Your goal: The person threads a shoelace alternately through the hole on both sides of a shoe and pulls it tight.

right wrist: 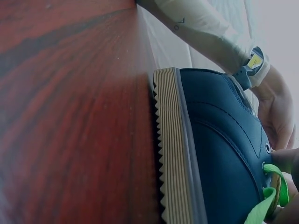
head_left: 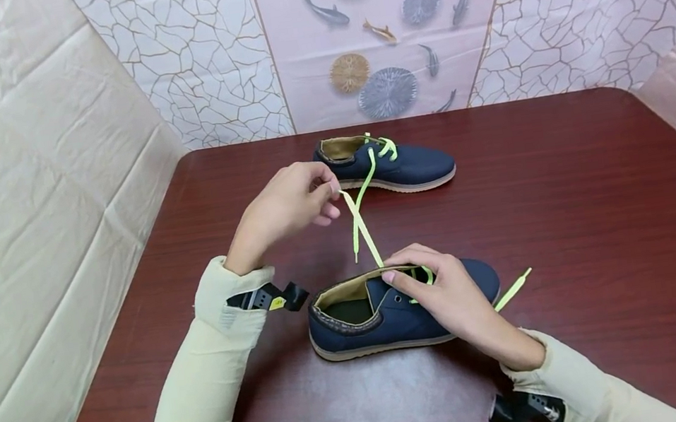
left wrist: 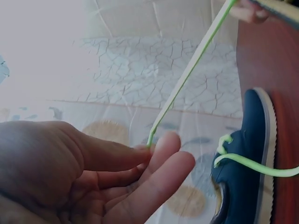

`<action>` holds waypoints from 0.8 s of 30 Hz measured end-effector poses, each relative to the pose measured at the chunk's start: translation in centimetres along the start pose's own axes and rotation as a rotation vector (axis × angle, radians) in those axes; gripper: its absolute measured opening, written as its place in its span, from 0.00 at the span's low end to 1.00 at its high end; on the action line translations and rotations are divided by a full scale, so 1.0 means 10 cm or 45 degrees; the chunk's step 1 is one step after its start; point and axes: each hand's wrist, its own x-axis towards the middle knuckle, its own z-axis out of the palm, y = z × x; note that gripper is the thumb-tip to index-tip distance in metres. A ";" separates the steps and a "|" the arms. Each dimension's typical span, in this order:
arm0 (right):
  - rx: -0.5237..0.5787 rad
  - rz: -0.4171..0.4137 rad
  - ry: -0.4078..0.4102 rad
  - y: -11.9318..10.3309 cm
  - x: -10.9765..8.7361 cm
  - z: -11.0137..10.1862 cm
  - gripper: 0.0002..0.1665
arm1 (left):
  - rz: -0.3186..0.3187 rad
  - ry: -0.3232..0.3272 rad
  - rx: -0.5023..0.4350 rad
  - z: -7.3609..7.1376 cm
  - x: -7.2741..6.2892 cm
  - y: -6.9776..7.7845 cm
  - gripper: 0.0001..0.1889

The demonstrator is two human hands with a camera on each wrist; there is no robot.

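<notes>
A navy shoe (head_left: pixel 355 340) with a tan ridged sole stands on the table, its toe to the right in the head view. My left hand (head_left: pixel 289 207) is raised beyond its heel and pinches the end of a yellow-green shoelace (head_left: pixel 365 232) between thumb and forefinger. From the fingertips the lace (left wrist: pixel 187 72) runs taut down to the shoe's opening. With my right hand (head_left: pixel 444 289) I hold the shoe at its lacing, thumb on the near eyelet flap and fingers over the far side. The lace's other end (head_left: pixel 515 287) sticks out past the hand, near the toe.
A matching navy shoe (head_left: pixel 412 165) with yellow-green laces stands near the table's back edge, toe to the right. One of its lace ends (head_left: pixel 356 237) hangs across the tabletop behind the nearer shoe. The brown table (head_left: pixel 602 219) meets patterned cloth at the back.
</notes>
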 end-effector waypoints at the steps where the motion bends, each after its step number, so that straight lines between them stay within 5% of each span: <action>1: -0.003 -0.001 0.000 0.00 0.00 0.00 0.07 | -0.005 0.032 0.000 -0.02 0.00 -0.02 0.09; 11: -0.031 0.035 -0.010 -0.02 0.00 -0.02 0.07 | -0.043 0.312 -0.037 -0.22 0.02 -0.15 0.10; 20: -0.046 0.055 -0.020 -0.01 0.00 -0.03 0.07 | -0.116 0.326 0.029 -0.20 0.14 -0.31 0.12; 24: -0.043 0.062 -0.014 -0.01 0.01 -0.01 0.07 | -0.208 0.257 0.034 -0.19 0.23 -0.45 0.13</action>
